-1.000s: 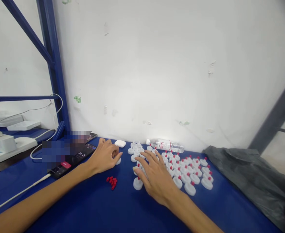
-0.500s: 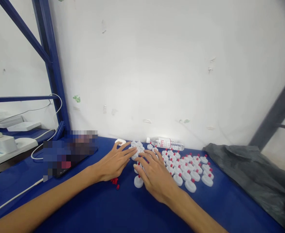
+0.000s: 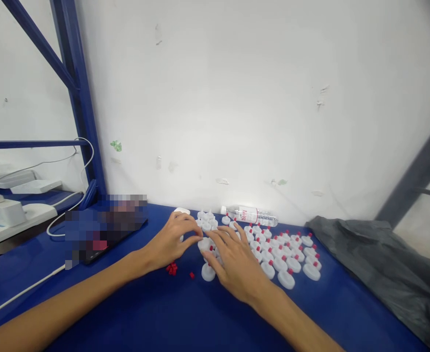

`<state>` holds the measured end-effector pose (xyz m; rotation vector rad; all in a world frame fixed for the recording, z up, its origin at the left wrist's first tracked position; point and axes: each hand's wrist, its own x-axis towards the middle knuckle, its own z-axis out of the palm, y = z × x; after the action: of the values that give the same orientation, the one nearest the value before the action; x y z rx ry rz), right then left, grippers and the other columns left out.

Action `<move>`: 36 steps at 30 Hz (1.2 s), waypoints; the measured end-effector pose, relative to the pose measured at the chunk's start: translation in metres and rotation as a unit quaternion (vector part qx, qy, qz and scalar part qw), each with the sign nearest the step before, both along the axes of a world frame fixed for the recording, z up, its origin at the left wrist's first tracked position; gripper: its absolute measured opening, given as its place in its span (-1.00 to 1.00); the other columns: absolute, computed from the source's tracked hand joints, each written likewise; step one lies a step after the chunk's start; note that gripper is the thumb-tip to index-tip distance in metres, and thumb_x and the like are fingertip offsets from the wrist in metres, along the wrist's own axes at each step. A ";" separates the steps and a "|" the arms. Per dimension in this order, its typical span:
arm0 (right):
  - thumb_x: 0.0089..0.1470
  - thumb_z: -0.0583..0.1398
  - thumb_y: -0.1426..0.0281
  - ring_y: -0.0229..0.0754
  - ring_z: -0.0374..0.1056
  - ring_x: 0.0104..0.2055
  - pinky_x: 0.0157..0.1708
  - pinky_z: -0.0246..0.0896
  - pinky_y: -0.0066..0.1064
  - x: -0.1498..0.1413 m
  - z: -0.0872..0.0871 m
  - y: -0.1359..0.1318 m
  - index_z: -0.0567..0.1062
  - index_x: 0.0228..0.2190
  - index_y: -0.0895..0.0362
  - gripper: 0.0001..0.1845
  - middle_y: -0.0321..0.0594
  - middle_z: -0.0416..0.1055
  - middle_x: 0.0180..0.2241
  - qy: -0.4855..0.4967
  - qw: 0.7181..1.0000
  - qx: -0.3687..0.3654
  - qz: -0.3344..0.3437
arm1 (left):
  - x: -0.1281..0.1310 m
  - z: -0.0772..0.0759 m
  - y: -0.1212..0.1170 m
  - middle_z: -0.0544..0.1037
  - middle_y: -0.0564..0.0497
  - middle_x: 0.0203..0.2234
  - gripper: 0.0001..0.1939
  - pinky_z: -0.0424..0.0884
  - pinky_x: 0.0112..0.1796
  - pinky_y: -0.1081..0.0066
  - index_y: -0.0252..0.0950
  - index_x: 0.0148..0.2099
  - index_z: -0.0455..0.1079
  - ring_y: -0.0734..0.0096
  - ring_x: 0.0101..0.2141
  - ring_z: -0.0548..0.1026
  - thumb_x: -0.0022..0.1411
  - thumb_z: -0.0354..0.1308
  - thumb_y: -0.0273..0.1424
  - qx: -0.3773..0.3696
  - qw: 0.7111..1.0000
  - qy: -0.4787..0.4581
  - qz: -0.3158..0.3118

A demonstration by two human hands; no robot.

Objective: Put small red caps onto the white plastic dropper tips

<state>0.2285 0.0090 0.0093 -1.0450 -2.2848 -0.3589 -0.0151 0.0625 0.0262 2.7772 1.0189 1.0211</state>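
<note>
Left hand (image 3: 173, 239) narrowly parted at finger and thumb, right hand (image 3: 239, 264) loosely spread, any hold unclear, met around a round white plastic cap (image 3: 204, 245) above a blue table (image 3: 200, 318), where a brushing finger could have toppled crowded red-tipped white caps (image 3: 286, 280).

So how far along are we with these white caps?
Probably well along: many capped pieces on the right have red tips. One white piece sits between the left hand and right hand, grip unclear. Bare white pieces and loose red bits remain.
</note>
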 end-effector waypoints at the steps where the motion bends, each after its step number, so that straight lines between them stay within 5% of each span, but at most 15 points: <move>1: 0.57 0.20 0.25 0.20 0.52 0.31 0.48 0.25 0.35 0.000 0.000 0.000 0.56 0.28 0.10 -0.61 -0.03 0.69 0.19 0.004 1.000 -0.001 0.000 | 0.002 0.002 -0.005 0.77 -0.04 -0.11 -0.85 0.39 0.19 0.08 -0.14 -0.05 0.66 0.08 0.05 0.61 0.60 0.25 -0.32 -0.009 1.000 -0.025 0.001; 7: 0.51 0.27 0.31 0.12 0.63 0.18 0.46 0.30 0.25 0.003 0.007 -0.001 0.61 0.21 0.02 -0.68 -0.09 0.74 0.04 0.041 0.999 0.012 0.002 | 0.005 0.013 -0.022 0.77 -0.03 -0.16 -0.83 0.43 0.13 0.10 -0.15 -0.10 0.65 0.08 -0.04 0.62 0.54 0.31 -0.21 -0.078 0.989 -0.122 -0.020; 12: 0.43 0.28 0.41 0.19 0.65 0.13 0.43 0.31 0.35 0.008 0.009 0.002 0.63 0.21 0.06 -0.63 -0.02 0.73 0.04 0.056 0.997 0.039 -0.038 | -0.001 0.013 -0.019 0.76 0.01 -0.14 -0.93 0.34 0.19 0.12 -0.15 -0.08 0.67 0.10 -0.01 0.57 0.42 0.44 -0.32 -0.145 0.988 0.018 -0.048; 17: 0.40 0.27 0.50 0.12 0.67 0.08 0.41 0.37 0.22 0.010 0.006 0.005 0.58 0.25 0.05 -0.55 -0.08 0.75 0.02 0.047 0.996 0.073 -0.015 | 0.000 0.005 -0.023 0.75 0.05 -0.09 -0.89 0.26 0.22 0.15 -0.12 -0.10 0.68 0.14 0.04 0.56 0.42 0.44 -0.47 -0.223 0.968 0.097 -0.067; 24: 0.39 0.31 0.48 0.06 0.70 -0.01 0.43 0.32 0.19 0.007 0.008 0.002 0.50 0.08 0.00 -0.71 -0.16 0.74 -0.02 0.068 0.997 0.042 0.003 | -0.002 -0.004 -0.012 0.73 0.04 -0.14 -0.88 0.34 0.13 0.23 -0.13 -0.02 0.65 0.20 -0.04 0.57 0.53 0.32 -0.47 -0.170 0.980 0.073 -0.076; 31: 0.33 0.37 0.51 0.06 0.69 -0.03 0.37 0.37 0.20 0.009 0.008 0.002 0.48 -0.05 0.01 -0.74 -0.21 0.75 -0.10 0.056 0.997 0.043 0.021 | 0.000 0.002 -0.009 0.74 0.02 -0.22 -0.89 0.53 -0.11 0.34 -0.21 -0.01 0.65 0.28 -0.23 0.65 0.55 0.33 -0.32 -0.113 0.984 -0.128 -0.055; 36: 0.30 0.40 0.52 0.05 0.68 -0.06 0.36 0.38 0.18 0.008 0.008 0.001 0.50 -0.07 0.03 -0.73 -0.20 0.75 -0.11 0.061 0.996 0.055 0.033 | 0.005 0.003 -0.015 0.77 -0.03 -0.24 -0.81 0.59 -0.12 0.35 -0.23 -0.07 0.71 0.29 -0.26 0.68 0.53 0.40 -0.22 -0.042 0.981 -0.163 -0.097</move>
<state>0.2362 0.0105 0.0173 -0.9087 -2.1597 -0.3798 -0.0103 0.0474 0.0296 2.4691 0.7159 1.3109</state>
